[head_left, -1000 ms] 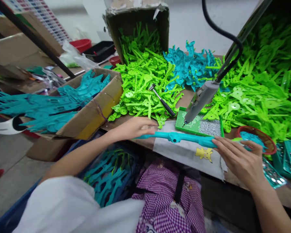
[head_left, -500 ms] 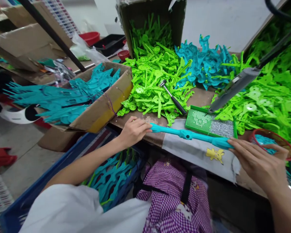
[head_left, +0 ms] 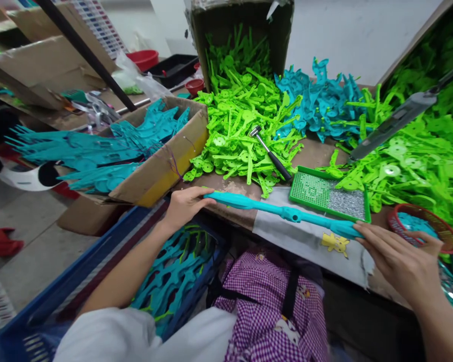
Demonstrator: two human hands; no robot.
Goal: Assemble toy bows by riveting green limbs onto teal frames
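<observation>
Stretched between both hands is a long turquoise plastic part (head_left: 268,207) with a holed joint near its middle, held over the front edge of the workbench. My left hand (head_left: 184,205) pinches its left end between thumb and fingers. At the other end, my right hand (head_left: 400,251) is closed on the tip, with the thumb side raised. Just behind the part lies a green tray (head_left: 313,193) of small silvery pieces. A hammer (head_left: 271,153) with a black handle rests on the heap of lime-green plastic pieces (head_left: 241,120).
On the left, a cardboard box (head_left: 162,166) holds stacked turquoise pieces. Below my left arm stands a blue crate (head_left: 79,281) with turquoise and green parts. A red basket (head_left: 451,239) sits at the right, below a grey tool (head_left: 394,123) hanging from above. Turquoise pieces (head_left: 320,100) are piled behind.
My left hand has slid left to the part's far end, exposing more of it. My right hand keeps its hold. The grey hanging tool has swung up and right, away from the tray.
</observation>
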